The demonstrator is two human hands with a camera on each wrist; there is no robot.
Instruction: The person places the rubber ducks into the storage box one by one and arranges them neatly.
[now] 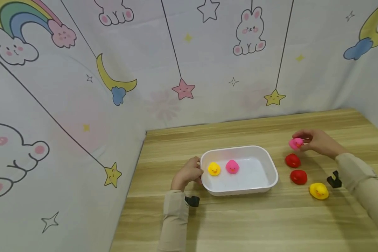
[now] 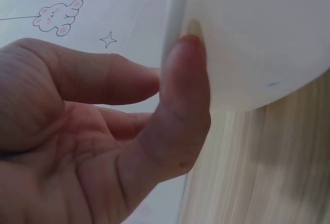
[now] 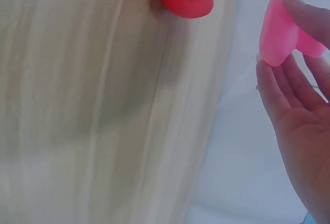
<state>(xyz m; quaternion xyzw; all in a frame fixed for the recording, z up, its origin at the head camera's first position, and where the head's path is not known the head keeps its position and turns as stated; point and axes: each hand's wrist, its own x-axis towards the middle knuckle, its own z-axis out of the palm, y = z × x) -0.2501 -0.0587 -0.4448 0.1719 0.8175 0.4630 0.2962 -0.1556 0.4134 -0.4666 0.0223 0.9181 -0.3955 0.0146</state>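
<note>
A white plastic basin [image 1: 255, 187] stands mid-table, with a yellow rubber duck [image 1: 214, 169] and a pink rubber duck [image 1: 232, 167] inside toward its left end. My left hand [image 1: 188, 173] grips the basin's left rim; the left wrist view shows thumb and a finger pinching the white wall [image 2: 247, 38]. Right of the basin, my right hand [image 1: 318, 141] holds a second pink rubber duck [image 1: 295, 143] between thumb and fingers. In the right wrist view this pink duck [image 3: 278, 33] is raised, its lower side against the fingertips.
Two red rubber ducks [image 1: 293, 160] and another yellow rubber duck [image 1: 319, 191] form a line on the wooden table [image 1: 239, 224], right of the basin. A white cloth backdrop [image 1: 214, 70] with cartoon prints rises along the table's back and left edges.
</note>
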